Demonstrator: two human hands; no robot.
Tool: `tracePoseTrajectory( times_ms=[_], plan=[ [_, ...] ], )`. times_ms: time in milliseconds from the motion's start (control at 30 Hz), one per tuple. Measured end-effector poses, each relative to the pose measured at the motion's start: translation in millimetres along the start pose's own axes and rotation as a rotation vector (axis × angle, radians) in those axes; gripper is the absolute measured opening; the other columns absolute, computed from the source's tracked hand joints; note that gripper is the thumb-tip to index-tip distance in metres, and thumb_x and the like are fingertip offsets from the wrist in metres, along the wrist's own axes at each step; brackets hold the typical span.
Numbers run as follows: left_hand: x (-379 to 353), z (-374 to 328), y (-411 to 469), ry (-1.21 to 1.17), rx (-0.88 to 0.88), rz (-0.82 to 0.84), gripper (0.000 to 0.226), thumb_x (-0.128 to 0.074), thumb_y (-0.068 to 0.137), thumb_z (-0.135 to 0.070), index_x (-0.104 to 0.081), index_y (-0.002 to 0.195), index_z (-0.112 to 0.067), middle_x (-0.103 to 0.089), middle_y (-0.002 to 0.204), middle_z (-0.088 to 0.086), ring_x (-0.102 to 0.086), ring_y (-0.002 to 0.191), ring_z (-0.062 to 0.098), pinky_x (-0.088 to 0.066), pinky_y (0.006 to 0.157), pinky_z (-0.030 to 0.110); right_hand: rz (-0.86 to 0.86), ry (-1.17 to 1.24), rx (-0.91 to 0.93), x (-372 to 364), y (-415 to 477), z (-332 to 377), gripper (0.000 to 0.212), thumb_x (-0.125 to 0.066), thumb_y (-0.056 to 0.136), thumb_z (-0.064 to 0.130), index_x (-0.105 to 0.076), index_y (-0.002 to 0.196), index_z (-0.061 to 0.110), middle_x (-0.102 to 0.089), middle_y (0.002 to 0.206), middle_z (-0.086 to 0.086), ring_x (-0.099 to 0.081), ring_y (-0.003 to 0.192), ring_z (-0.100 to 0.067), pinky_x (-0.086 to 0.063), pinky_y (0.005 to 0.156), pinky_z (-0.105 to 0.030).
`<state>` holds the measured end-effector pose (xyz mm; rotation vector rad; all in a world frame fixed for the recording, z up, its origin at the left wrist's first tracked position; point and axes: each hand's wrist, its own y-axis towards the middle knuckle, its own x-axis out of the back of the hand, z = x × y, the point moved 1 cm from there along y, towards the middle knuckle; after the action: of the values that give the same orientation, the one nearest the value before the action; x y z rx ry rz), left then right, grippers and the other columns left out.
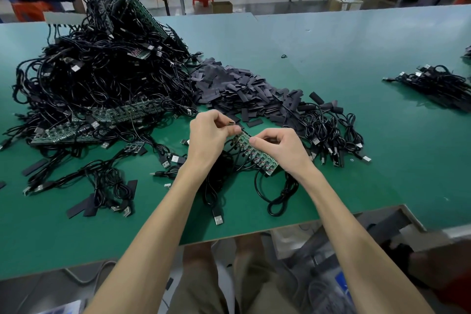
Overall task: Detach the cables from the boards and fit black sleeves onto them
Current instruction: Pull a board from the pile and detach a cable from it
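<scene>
Right hand (280, 148) pinches the board strip (258, 158) steady; left hand (210, 135) pinches the end piece (230, 123) at its 11 o'clock tip, probably snapping it free.

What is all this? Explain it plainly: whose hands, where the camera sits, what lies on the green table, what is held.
There is no machine here: a person works with bare hands. The single picture comes from a camera worn on the person's head, looking forward and down. On the green table lie a big heap of black cables and green boards at the left, a pile of short black sleeves in the middle, and a smaller bundle of cables at the far right. The right hand pinches a narrow green board with cables hanging from it. The left hand pinches a small dark part just above the board's end; it is too small to say exactly what it is.
</scene>
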<state>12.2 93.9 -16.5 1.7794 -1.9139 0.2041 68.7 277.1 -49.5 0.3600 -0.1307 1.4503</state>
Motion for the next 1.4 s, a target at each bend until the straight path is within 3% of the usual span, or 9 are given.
tracePoseTrajectory(
  times_ms=[167, 300, 400, 600, 767, 900, 1100, 1267, 1400],
  plan=[
    [-0.3, -38.1, -6.2, -0.170, -0.154, -0.052, 0.017, -0.088, 0.076, -0.010, -0.072, 0.078, -0.015, -0.073, 0.076, -0.006, -0.068, 0.068, 0.006, -0.052, 0.067, 0.021, 0.002, -0.039, -0.015, -1.1, 1.7, -0.9, 0.012, -0.081, 0.088, 0.034, -0.080, 0.089, 0.022, -0.076, 0.079, 0.004, -0.064, 0.072, -0.007, -0.050, 0.073, -0.025],
    [-7.6, -60.6, -3.9, -0.234, -0.207, 0.052, 0.018, -0.090, 0.073, -0.013, -0.075, 0.082, -0.011, -0.073, 0.072, -0.007, -0.060, 0.062, 0.001, -0.047, 0.060, 0.015, 0.015, -0.005, -0.042, -1.0, 2.5, 1.9, 0.019, -0.085, 0.084, 0.035, -0.078, 0.099, 0.025, -0.078, 0.088, 0.004, -0.070, 0.081, -0.009, -0.056, 0.079, -0.026],
    [-15.4, -58.4, 0.0, -0.254, -0.131, 0.136, 0.020, -0.090, 0.075, -0.014, -0.075, 0.086, -0.007, -0.071, 0.073, 0.009, -0.058, 0.064, 0.012, -0.053, 0.062, 0.032, -0.009, 0.085, -0.031, -0.5, 2.4, 5.7, 0.026, -0.088, 0.081, 0.032, -0.076, 0.103, 0.025, -0.078, 0.095, -0.001, -0.071, 0.087, -0.016, -0.058, 0.083, -0.035],
    [-32.0, -38.4, -9.9, -0.223, -0.074, 0.194, 0.015, -0.090, 0.073, -0.013, -0.077, 0.080, -0.011, -0.069, 0.067, -0.004, -0.060, 0.062, 0.008, -0.048, 0.064, 0.024, 0.002, 0.131, 0.030, 3.1, -0.4, 7.6, 0.031, -0.085, 0.081, 0.010, -0.078, 0.110, 0.020, -0.079, 0.099, 0.000, -0.071, 0.094, -0.009, -0.057, 0.086, -0.031],
    [-30.7, -34.7, -14.0, -0.135, -0.159, 0.251, 0.016, -0.090, 0.074, -0.020, -0.080, 0.086, -0.021, -0.068, 0.098, 0.004, -0.061, 0.090, 0.015, -0.045, 0.081, 0.025, -0.003, 0.163, 0.021, 3.4, 0.5, 5.3, 0.045, -0.065, 0.082, -0.014, -0.078, 0.094, 0.027, -0.079, 0.086, 0.010, -0.071, 0.084, -0.002, -0.055, 0.078, -0.019],
    [-7.1, -29.3, -15.1, 0.071, -0.189, 0.304, 0.031, -0.088, 0.078, -0.031, -0.076, 0.107, -0.028, -0.062, 0.110, -0.004, -0.059, 0.101, 0.012, -0.043, 0.082, 0.019, -0.061, 0.181, 0.001, 3.8, -0.7, 2.4, 0.014, -0.077, 0.090, 0.015, -0.082, 0.085, 0.027, -0.078, 0.086, -0.009, -0.066, 0.080, -0.016, -0.057, 0.080, -0.042],
    [34.7, -18.3, -11.8, 0.524, -0.074, 0.506, 0.043, -0.083, 0.082, -0.043, -0.073, 0.118, -0.022, -0.064, 0.113, -0.002, -0.059, 0.112, 0.023, -0.044, 0.103, 0.041, -0.245, 0.205, -0.036, 5.9, 1.4, 0.1, 0.017, -0.076, 0.093, 0.032, -0.078, 0.084, 0.018, -0.071, 0.069, 0.005, -0.058, 0.063, -0.005, -0.047, 0.062, -0.022],
    [43.7, -14.9, -17.1, 0.437, -0.152, 0.358, 0.015, -0.075, 0.092, -0.032, -0.078, 0.105, -0.024, -0.062, 0.113, -0.002, -0.058, 0.106, 0.020, -0.048, 0.095, 0.041, -0.258, 0.227, -0.033, 6.2, -1.1, 2.7, 0.021, -0.074, 0.095, 0.030, -0.074, 0.081, 0.014, -0.068, 0.065, 0.007, -0.058, 0.060, -0.003, -0.047, 0.056, -0.016],
    [50.3, -20.2, -19.9, 0.468, -0.272, 0.227, 0.017, -0.068, 0.097, -0.027, -0.077, 0.110, -0.022, -0.066, 0.103, -0.003, -0.062, 0.097, 0.022, -0.051, 0.084, 0.039, -0.193, 0.229, -0.046, 4.9, -0.6, 4.1, 0.023, -0.074, 0.096, 0.030, -0.076, 0.082, 0.011, -0.072, 0.071, 0.000, -0.062, 0.064, -0.008, -0.048, 0.059, -0.017]
  ],
)
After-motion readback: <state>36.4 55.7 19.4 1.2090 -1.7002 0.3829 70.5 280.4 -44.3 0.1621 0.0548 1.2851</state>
